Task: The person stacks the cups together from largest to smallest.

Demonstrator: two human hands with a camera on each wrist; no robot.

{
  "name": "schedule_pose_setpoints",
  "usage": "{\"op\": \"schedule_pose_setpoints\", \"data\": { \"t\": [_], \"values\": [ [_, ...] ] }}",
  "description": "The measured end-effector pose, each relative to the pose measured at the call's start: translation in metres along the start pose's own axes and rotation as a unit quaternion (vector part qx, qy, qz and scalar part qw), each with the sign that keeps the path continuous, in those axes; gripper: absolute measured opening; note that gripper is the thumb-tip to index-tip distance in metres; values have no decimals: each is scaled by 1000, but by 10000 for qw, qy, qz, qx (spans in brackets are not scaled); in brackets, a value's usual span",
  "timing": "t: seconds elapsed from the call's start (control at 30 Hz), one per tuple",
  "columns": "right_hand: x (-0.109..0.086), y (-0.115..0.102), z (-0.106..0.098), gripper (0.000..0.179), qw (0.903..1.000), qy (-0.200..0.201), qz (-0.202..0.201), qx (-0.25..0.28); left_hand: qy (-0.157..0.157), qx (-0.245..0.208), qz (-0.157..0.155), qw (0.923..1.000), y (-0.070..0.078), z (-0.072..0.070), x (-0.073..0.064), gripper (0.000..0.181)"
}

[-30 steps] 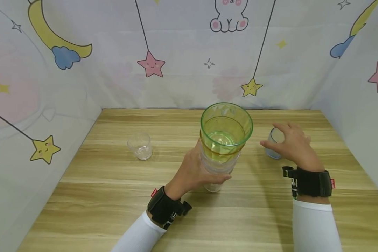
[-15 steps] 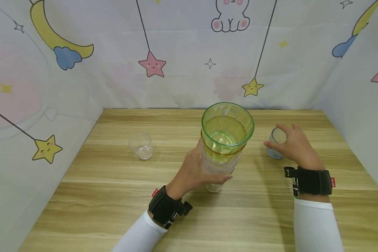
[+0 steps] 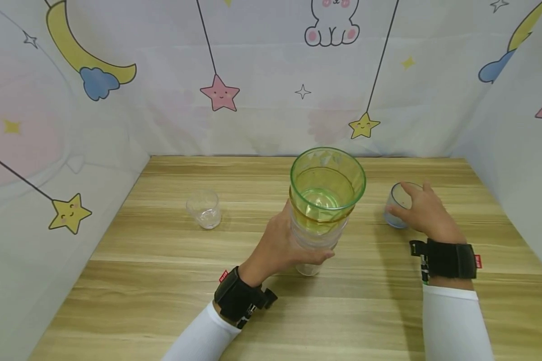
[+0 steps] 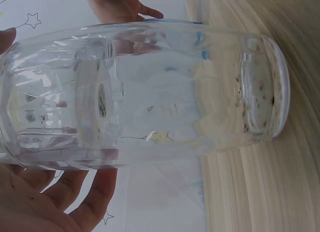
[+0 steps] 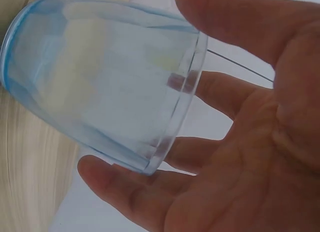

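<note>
My left hand (image 3: 282,245) grips a stack of nested tumblers from the left, fingers around its middle. On top is a green-rimmed tumbler (image 3: 322,203), inside a yellow one (image 3: 319,223); clear glass shows below. The left wrist view shows the clear lower tumbler (image 4: 165,101) close up; whether its base touches the table cannot be told. At the right, a blue-tinted tumbler (image 3: 394,218) stands upright on the table. My right hand (image 3: 426,213) holds it near the rim, thumb on the near side and fingers round the far side. The little finger (image 5: 107,179) stands slightly off the glass.
A small clear tumbler (image 3: 207,216) sits on the wooden table (image 3: 149,291) to the left of the stack. White cloth walls (image 3: 262,65) printed with stars and moons enclose the table at the back and both sides.
The right hand has lowered slightly and brought its thumb and fingers closer around the blue-tinted tumbler's rim. The left hand and stack stay nearly still; the whole view has shifted slightly.
</note>
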State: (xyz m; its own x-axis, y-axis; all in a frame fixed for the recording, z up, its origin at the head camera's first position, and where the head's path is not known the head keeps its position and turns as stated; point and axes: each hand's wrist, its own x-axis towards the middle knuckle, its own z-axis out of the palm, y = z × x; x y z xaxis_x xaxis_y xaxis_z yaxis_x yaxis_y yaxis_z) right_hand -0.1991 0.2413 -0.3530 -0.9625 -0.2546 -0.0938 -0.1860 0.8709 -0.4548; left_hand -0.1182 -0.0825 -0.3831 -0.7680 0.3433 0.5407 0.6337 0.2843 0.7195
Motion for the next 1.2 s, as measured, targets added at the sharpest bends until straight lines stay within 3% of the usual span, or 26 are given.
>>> {"op": "schedule_pose_setpoints", "data": {
  "t": [0.4, 1.2],
  "values": [
    [0, 5, 2, 73, 9998, 193, -30, -73, -4, -65, 89, 9999, -2, 1, 0, 115],
    [-8, -13, -5, 75, 9989, 364, -241, -153, 20, 32, 3, 10000, -1, 0, 0, 113]
  ]
}}
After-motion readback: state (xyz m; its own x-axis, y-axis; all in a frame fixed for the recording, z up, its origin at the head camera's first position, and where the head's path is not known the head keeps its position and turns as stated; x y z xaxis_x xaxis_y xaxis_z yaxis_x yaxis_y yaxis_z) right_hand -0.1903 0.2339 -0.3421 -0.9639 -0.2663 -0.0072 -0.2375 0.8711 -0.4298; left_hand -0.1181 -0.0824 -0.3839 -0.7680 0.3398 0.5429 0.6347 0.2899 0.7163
